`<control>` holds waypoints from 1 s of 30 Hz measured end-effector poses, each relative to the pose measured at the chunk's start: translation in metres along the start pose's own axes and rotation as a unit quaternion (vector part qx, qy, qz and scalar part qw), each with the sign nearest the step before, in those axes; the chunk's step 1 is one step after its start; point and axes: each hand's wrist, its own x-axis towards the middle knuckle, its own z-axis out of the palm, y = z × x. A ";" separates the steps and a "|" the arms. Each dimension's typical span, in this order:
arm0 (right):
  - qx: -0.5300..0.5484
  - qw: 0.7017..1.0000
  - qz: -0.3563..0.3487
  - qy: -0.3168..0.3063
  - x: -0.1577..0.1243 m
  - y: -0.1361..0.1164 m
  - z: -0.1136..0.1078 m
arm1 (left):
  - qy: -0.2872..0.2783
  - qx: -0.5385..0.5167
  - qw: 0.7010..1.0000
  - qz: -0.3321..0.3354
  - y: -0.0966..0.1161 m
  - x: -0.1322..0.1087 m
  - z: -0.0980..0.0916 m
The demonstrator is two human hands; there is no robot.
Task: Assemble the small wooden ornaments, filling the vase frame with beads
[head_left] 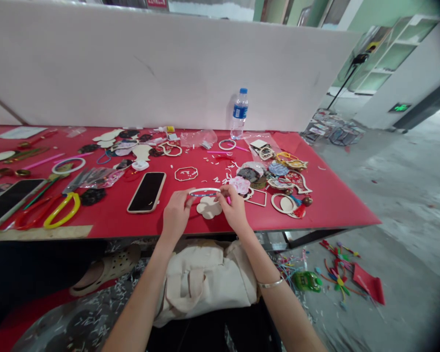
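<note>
Between them, my left hand [178,209] and my right hand [233,207] grip a thin white ring [204,190] by its two sides, just over the table's front edge. The ring is tilted, and a dark bluish pattern shows on its near inner side. Fingers of both hands are closed on it. Below the ring lies a pale flower-shaped piece [209,209] on the red table. A pink patterned fabric flower [239,185] is close to my right fingers. Left of my left hand rests a black-screened phone [146,192].
On the red tabletop [337,200], a water bottle [239,115] stands against the white partition [132,68]. Yellow-handled scissors [62,211] lie at left. Wooden rings with a tassel [286,204] lie at right. A cream bag [198,283] sits on my lap.
</note>
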 end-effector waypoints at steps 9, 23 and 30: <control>-0.028 1.000 0.005 -0.010 0.004 0.008 0.002 | 0.022 0.027 0.998 0.052 0.007 -0.002 -0.004; -0.016 0.999 0.025 -0.038 0.005 0.009 0.002 | -0.002 0.081 0.987 0.135 0.011 -0.004 -0.005; -0.050 0.997 0.040 -0.048 0.007 0.013 0.004 | -0.018 0.053 0.988 0.142 0.013 -0.005 -0.006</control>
